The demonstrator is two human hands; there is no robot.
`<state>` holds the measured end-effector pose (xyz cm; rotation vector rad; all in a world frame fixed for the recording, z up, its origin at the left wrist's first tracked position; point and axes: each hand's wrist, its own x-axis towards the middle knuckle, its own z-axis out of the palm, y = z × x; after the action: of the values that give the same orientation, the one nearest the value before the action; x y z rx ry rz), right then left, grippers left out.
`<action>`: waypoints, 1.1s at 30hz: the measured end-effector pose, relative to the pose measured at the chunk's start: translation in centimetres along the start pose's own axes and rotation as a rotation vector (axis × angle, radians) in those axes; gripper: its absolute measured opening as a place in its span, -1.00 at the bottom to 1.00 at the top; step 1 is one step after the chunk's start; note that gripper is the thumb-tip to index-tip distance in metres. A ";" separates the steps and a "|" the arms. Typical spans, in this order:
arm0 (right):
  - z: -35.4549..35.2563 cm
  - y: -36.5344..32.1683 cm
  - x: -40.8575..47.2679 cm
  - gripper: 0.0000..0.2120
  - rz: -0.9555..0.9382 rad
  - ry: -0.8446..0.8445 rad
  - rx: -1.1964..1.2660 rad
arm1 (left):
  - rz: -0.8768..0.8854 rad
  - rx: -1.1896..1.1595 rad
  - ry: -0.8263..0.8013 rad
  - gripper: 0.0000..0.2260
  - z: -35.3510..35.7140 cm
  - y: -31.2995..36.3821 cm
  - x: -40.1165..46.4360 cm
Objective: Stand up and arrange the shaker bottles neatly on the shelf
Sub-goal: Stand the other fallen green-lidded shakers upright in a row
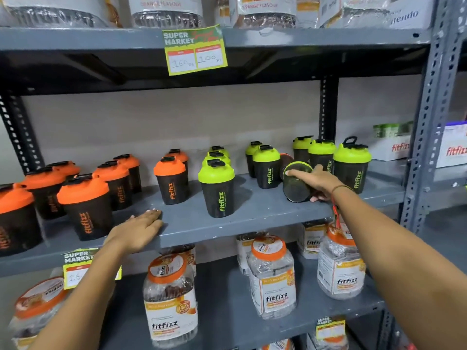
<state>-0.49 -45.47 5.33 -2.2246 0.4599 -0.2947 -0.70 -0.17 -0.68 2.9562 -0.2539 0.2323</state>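
Observation:
Black shaker bottles stand on the grey middle shelf (257, 215). Several with orange lids (84, 205) fill the left side, one orange-lidded bottle (171, 181) stands near the middle, and several with green lids (217, 189) stand in rows to the right. One shaker bottle (297, 184) lies tipped over on its side, its base toward me, among the upright green-lidded ones at the right. My right hand (317, 181) is closed around this tipped bottle. My left hand (137, 229) rests flat on the shelf's front edge with fingers together, holding nothing.
Clear jars with orange lids (271, 276) stand on the shelf below. A price tag (194, 50) hangs from the shelf above, another tag (78, 267) from the middle shelf's edge. White boxes (394, 147) sit at the far right beside the grey upright post (424, 122).

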 end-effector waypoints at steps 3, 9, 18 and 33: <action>0.2 0.0 0.3 0.02 0.006 -0.040 0.079 | -0.015 -0.016 0.010 -0.53 0.0 -0.1 0.0; 0.9 0.5 -0.2 0.12 -0.056 0.068 0.203 | -0.032 -0.043 0.018 -0.54 0.1 -0.2 0.1; 4.7 0.4 -1.8 -0.08 -0.260 0.296 0.341 | -0.043 -0.054 0.008 -0.55 -0.1 0.0 -0.2; 6.8 1.4 -4.3 -0.11 -0.363 0.334 0.026 | -0.083 -0.092 -0.015 -0.42 -0.4 -0.2 -0.3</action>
<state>-2.32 -39.85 -0.31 -2.2324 0.2191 -0.8671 -1.04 0.17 -0.39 2.8701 -0.1395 0.1833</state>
